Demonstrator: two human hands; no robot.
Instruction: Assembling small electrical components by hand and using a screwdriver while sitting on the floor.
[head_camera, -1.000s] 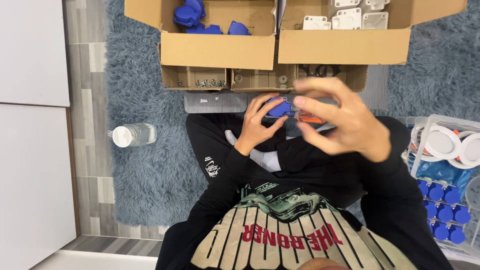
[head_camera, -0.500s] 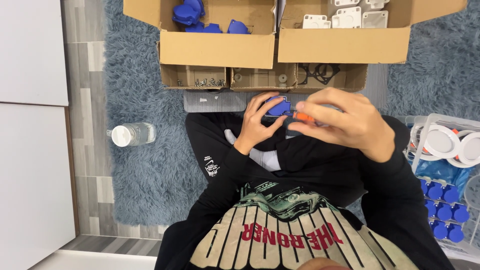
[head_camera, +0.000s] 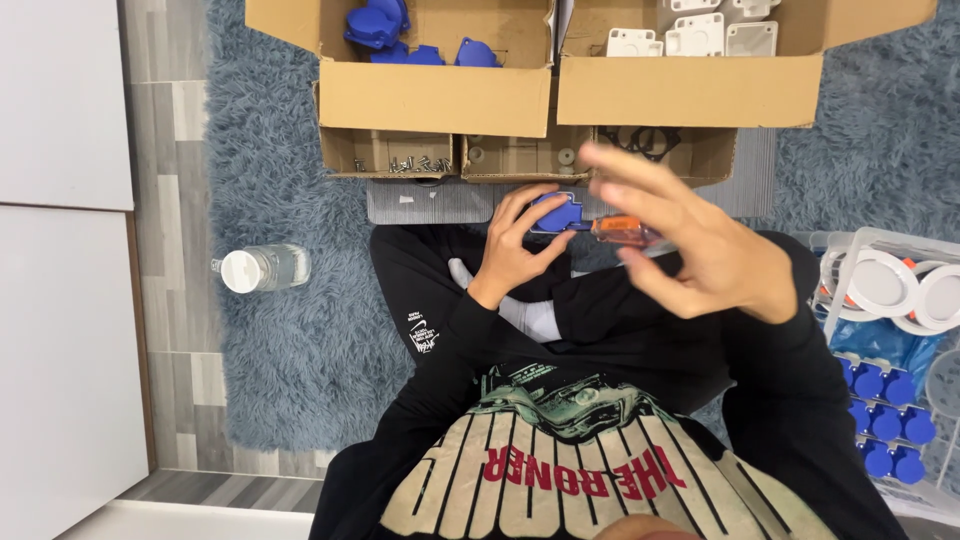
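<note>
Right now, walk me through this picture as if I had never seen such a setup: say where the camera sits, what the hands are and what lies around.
The one view comes from a camera on a seated person's head, looking down. The left hand grips a small blue plastic part. The right hand holds an orange-handled screwdriver against it. On the blue shaggy rug stand open cardboard boxes of blue and white parts, and a clear plastic bottle lies on its side.

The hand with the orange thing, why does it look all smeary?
In the head view, the right hand is motion-blurred, fingers ghosted, smearing the orange-handled tool; the left hand and blue part look sharper; light is even, with no glare.
</note>
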